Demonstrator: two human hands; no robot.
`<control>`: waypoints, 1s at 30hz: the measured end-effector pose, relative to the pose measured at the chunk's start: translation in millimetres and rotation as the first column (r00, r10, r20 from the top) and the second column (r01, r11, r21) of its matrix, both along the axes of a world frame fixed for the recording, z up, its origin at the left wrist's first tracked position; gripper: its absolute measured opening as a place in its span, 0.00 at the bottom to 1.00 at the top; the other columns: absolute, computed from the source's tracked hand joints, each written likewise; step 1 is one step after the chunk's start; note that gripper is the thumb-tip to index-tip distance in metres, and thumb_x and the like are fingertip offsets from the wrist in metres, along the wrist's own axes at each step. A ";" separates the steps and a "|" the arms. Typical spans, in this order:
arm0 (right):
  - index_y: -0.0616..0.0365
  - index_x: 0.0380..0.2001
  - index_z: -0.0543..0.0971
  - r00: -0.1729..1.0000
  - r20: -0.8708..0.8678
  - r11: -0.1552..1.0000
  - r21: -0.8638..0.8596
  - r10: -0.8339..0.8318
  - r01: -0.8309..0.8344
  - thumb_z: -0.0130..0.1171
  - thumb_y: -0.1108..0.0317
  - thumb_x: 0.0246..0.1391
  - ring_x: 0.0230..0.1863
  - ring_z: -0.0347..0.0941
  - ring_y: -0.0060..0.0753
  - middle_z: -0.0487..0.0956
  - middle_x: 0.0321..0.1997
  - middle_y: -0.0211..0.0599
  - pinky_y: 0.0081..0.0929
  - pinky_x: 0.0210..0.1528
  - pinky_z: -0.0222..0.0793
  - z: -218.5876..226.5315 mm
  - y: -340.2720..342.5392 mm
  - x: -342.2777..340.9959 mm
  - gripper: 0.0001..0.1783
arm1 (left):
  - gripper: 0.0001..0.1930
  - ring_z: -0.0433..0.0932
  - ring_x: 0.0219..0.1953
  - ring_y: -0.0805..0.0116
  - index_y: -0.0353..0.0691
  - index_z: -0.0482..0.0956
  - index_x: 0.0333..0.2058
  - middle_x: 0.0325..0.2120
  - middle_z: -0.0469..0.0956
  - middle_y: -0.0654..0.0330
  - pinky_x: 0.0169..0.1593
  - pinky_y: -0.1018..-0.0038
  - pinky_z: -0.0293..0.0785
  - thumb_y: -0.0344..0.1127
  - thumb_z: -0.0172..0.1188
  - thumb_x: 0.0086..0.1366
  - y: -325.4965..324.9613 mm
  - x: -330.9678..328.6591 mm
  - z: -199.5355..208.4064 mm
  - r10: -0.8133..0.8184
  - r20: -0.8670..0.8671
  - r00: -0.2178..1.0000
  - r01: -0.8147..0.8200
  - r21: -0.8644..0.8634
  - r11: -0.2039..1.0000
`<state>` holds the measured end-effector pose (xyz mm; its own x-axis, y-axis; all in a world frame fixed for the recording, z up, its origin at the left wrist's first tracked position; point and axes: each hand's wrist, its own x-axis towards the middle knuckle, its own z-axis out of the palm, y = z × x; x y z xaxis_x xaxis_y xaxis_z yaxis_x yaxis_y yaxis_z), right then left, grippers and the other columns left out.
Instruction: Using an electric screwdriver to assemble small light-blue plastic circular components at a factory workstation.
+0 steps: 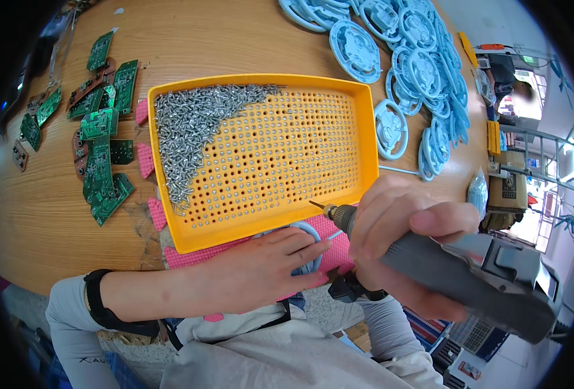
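Observation:
In my right hand (pixel 397 227) is a dark grey electric screwdriver (pixel 455 275), gripped around its body, its thin bit pointing left over the tray's near right edge. My left hand (pixel 277 259) is closed on a light-blue plastic wheel-shaped part (pixel 308 228), pressed against a pink foam mat (pixel 340 254). That hand hides most of the part. Just beyond both hands lies a yellow tray (pixel 365 129) with a perforated bed. Loose silver screws (pixel 183 123) are heaped in its far left corner, while many others stand in the holes.
Green circuit boards (pixel 97 165) lie in loose stacks on the wooden table (pixel 34 214) at left. A large heap of light-blue wheel-shaped parts (pixel 423 68) covers the far right. Pink foam pieces (pixel 145 159) show along the tray's left side. Shelving and another person (pixel 527 97) appear beyond the table's right edge.

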<state>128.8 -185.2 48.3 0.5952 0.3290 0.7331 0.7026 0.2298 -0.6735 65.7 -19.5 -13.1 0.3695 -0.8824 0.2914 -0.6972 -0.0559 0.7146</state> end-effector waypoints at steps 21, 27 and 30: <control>0.63 0.43 0.64 0.996 0.014 0.964 -0.253 0.084 -0.077 0.49 0.27 0.50 0.14 0.68 0.27 0.75 0.20 0.35 0.24 0.19 0.61 10.9 -9.9 2.5 0.44 | 0.35 0.63 0.58 0.55 0.24 0.65 0.54 0.55 0.65 0.48 0.63 0.65 0.57 0.41 0.60 0.49 -7.0 -8.4 16.0 0.154 0.046 0.987 -0.158 0.109 0.981; 0.60 0.40 0.65 0.993 -0.088 0.994 0.070 -0.076 0.083 0.46 0.30 0.54 0.11 0.67 0.23 0.72 0.14 0.28 0.22 0.18 0.60 42.5 -21.4 -35.3 0.38 | 0.34 0.62 0.57 0.56 0.30 0.64 0.56 0.53 0.64 0.50 0.60 0.65 0.58 0.40 0.61 0.51 -18.5 -19.6 14.5 0.246 0.112 0.963 -0.267 0.231 0.936; 0.60 0.40 0.65 0.990 -0.090 0.994 -0.027 -0.107 0.105 0.47 0.32 0.55 0.11 0.68 0.24 0.72 0.13 0.28 0.20 0.18 0.61 38.6 -31.7 -45.9 0.36 | 0.39 0.61 0.57 0.55 0.37 0.64 0.58 0.54 0.62 0.52 0.60 0.62 0.58 0.43 0.69 0.48 -19.8 -21.4 13.3 0.248 0.083 0.965 -0.261 0.233 0.937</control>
